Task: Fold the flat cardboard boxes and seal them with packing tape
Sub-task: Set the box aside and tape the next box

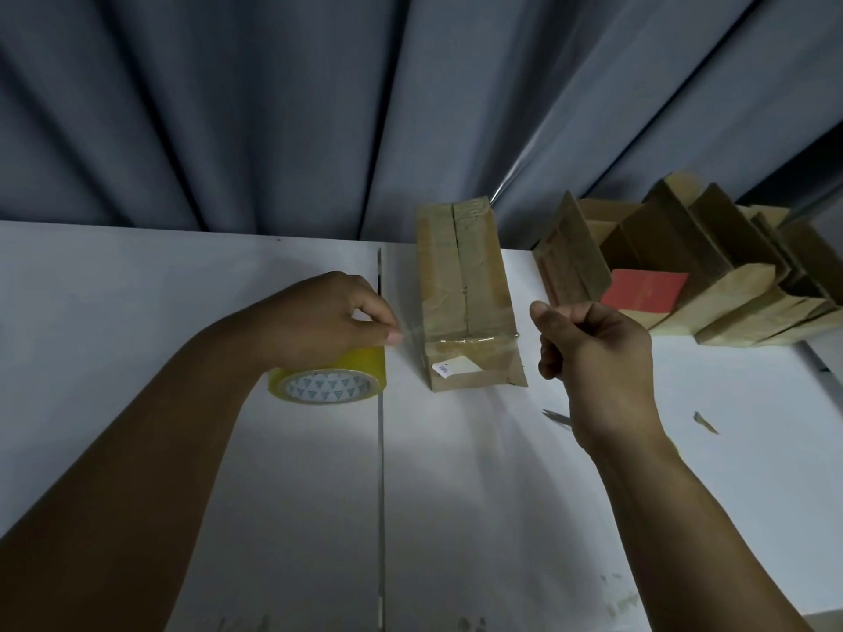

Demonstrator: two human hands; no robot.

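Observation:
A folded brown cardboard box stands on the white table, its top seam running away from me and clear tape across its near edge. My left hand holds the yellow tape roll against the table and pinches the clear tape strip that stretches to the box. My right hand hovers just right of the box with its fingers curled; whether it pinches the tape's far end is unclear.
A pile of cardboard boxes with a red card lies at the back right. Scissors lie partly hidden under my right wrist. A cardboard scrap sits farther right. Grey curtains hang behind the table.

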